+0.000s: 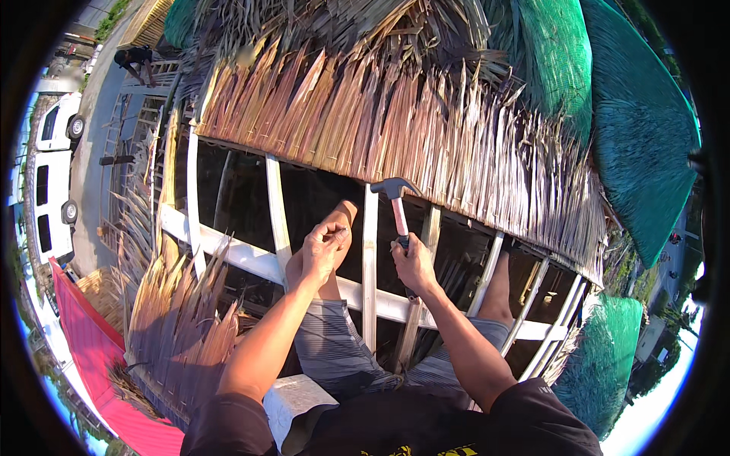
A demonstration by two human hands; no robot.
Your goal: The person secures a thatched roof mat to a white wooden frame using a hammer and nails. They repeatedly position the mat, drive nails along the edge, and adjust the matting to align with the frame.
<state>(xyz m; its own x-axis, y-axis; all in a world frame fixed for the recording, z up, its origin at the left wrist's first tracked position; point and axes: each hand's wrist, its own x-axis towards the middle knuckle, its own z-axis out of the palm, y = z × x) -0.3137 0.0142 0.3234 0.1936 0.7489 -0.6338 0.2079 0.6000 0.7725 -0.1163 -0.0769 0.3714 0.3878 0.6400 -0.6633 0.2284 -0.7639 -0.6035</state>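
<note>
My right hand (414, 264) is closed around the dark grip of a claw hammer (399, 213), its head raised near the lower edge of a dried palm-leaf thatch panel (365, 125). To its left, my left hand (323, 247) is pinched above my bent leg. Something small and dark shows at those fingertips, too small to name. Pale wooden rafters (370, 258) run up under the thatch; one stands between my hands. A white crossbeam (251, 257) passes beneath my arms and legs.
Dark open gaps lie between the rafters. Loose thatch (175, 311) sticks up at left, above a red roof sheet (84, 311). Green netting (559, 68) covers thatch at right. Far left, another person (137, 61) bends over a wooden frame, near a white vehicle (53, 163).
</note>
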